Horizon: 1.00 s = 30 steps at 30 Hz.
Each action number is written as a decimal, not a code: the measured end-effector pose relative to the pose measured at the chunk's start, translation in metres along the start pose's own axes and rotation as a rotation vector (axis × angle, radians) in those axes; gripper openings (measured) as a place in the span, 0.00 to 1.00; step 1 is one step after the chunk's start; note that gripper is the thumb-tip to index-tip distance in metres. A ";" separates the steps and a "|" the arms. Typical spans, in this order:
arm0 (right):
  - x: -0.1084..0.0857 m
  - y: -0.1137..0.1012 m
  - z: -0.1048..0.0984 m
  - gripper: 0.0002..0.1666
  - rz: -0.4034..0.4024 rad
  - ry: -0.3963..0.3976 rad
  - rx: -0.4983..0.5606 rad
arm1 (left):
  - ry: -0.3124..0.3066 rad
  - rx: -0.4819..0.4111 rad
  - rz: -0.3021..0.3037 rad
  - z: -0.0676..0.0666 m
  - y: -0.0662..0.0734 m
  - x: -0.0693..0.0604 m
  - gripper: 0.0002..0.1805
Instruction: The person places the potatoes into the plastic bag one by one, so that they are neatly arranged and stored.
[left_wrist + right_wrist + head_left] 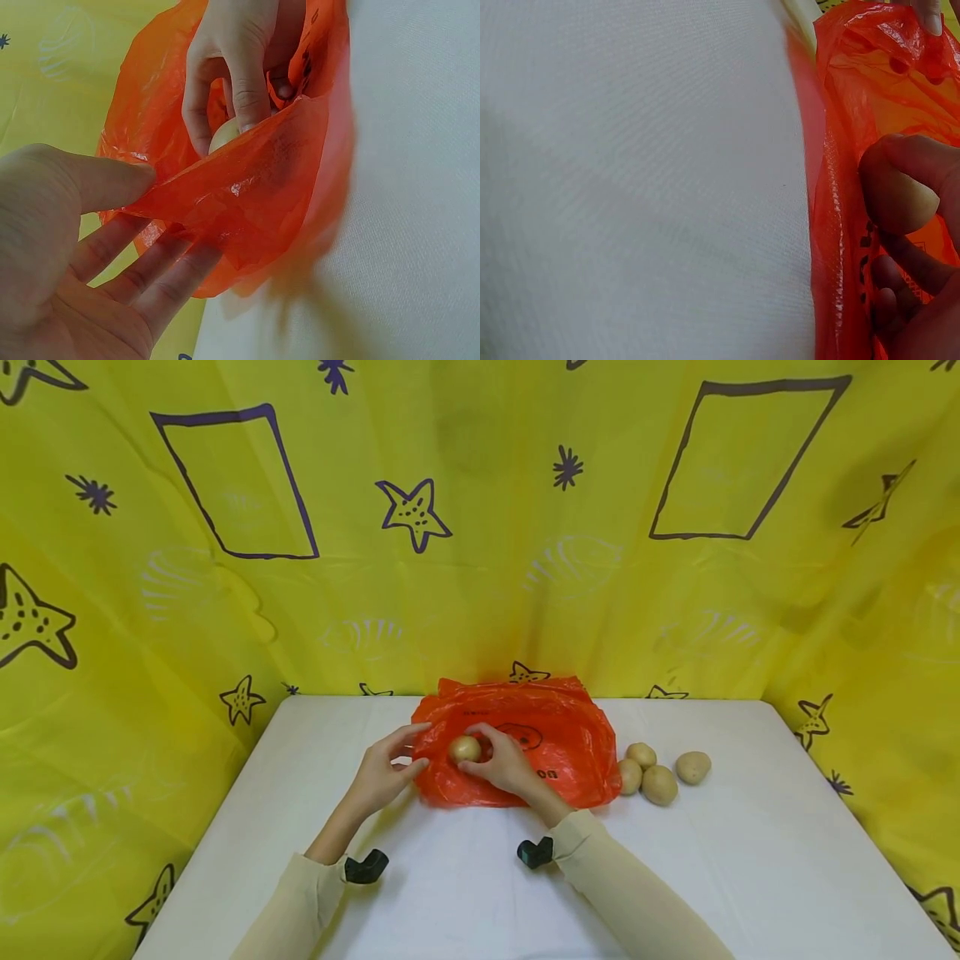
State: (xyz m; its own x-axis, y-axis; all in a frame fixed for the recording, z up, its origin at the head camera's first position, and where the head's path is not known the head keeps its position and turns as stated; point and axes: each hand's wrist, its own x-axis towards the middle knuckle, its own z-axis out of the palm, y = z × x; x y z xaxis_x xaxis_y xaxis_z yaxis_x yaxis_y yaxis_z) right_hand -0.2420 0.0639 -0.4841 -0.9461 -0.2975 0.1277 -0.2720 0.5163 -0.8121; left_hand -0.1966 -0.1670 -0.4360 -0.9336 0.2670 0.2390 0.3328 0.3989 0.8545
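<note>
A red plastic bag (570, 752) lies on the table, its mouth spread wide and dark print showing inside. My left hand (381, 777) is at the bag's left edge. In the left wrist view, that edge lies between the thumb (120, 184) and the fingers (161, 277), which show through the film. Within the bag's mouth, my right hand (506, 763) grips a potato (464, 750) between thumb and fingers. The right wrist view shows this potato (900, 195) closer up, partly covered by the fingers; in the left wrist view the bag's edge hides its lower part.
Several potatoes (660, 785) sit just right of the bag, one of them partly behind its edge. A white cloth covers the table (450, 885). Yellow patterned curtains (480, 610) rise behind and at both sides. Each sleeve cuff has a dark device (366, 867) by it.
</note>
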 end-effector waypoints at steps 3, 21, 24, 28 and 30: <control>0.000 -0.001 -0.001 0.29 0.001 -0.008 -0.002 | 0.000 0.001 -0.002 0.001 -0.017 0.004 0.28; -0.006 -0.009 -0.019 0.33 -0.057 -0.104 -0.017 | 0.005 0.009 0.017 0.000 -0.017 0.002 0.28; -0.009 -0.011 -0.024 0.35 -0.074 -0.127 -0.031 | 0.002 0.011 0.013 -0.001 -0.016 0.002 0.28; -0.013 -0.013 -0.031 0.38 -0.082 -0.162 -0.059 | 0.003 0.017 0.010 -0.001 -0.015 0.002 0.28; -0.016 -0.014 -0.035 0.39 -0.083 -0.179 -0.064 | 0.004 0.020 0.010 -0.001 -0.015 0.003 0.28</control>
State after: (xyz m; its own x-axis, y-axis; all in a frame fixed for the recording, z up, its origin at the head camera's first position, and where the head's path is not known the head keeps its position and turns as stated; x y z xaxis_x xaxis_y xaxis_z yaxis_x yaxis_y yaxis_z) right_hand -0.2293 0.0893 -0.4547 -0.8754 -0.4760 0.0846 -0.3635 0.5327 -0.7642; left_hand -0.2043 -0.1732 -0.4480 -0.9309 0.2672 0.2490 0.3442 0.4135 0.8429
